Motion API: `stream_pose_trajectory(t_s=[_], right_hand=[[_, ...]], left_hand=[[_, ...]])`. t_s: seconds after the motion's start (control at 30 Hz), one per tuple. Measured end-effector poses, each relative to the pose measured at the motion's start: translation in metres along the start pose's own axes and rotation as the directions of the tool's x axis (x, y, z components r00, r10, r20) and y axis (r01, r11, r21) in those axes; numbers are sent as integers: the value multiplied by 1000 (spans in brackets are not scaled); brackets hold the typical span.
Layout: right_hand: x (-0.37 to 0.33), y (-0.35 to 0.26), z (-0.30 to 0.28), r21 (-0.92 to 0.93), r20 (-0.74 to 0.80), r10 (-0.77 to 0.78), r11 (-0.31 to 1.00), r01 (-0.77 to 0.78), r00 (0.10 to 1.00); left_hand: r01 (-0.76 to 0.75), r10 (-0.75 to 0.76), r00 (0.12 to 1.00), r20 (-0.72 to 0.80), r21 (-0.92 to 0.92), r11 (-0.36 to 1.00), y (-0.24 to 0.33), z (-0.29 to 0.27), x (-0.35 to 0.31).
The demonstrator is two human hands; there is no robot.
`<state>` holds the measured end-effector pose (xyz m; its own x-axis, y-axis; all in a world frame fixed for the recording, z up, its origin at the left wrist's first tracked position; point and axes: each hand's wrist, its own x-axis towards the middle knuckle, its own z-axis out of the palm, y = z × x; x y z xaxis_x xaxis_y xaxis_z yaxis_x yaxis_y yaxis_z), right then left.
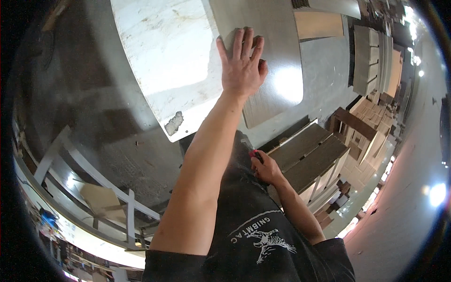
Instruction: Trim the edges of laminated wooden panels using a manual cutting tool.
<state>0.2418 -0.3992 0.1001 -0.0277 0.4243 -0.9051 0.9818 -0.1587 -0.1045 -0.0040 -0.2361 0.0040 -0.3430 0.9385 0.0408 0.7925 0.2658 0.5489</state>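
My left hand (243, 70) lies flat with fingers spread on a grey wood-grain panel (277, 51) with a rounded corner. The panel rests on a white worktop (164, 56) that is stained and has a chipped patch near its front corner. Down by my body, close to the worktop's near edge, my right hand (267, 169) is closed around a small hand tool (255, 154) with a red and black handle. A greyish end seems to stick out of the tool, but its exact kind is unclear.
Right of me stands a stack of dark-topped boards (307, 155). Farther right are piles of light panels (369, 117) and upright boards (366, 58). A pale frame rack (94, 176) holding a tan board (102, 202) is at the lower left, beside the grey floor (136, 164).
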Motion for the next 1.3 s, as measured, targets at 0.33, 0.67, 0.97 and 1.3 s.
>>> stream_pose_trajectory(t_s=[0.33,0.67,0.97,1.3], right_hand=[[-43,-11,12,875,-233,-159,396,278,959],[-47,4,61,877,-408,-125,221,426,905],[-6,-14,100,689,-690,257,519,506,676],[15,-88,87,533,-755,311,804,263,577]], left_hand=[[13,254,822,509,-463,886,25,-73,-84],[520,-55,706,706,-465,716,-25,-75,-218],[848,-103,416,904,-345,402,-39,-20,-175],[907,-171,345,923,-281,312,7,-4,-131]])
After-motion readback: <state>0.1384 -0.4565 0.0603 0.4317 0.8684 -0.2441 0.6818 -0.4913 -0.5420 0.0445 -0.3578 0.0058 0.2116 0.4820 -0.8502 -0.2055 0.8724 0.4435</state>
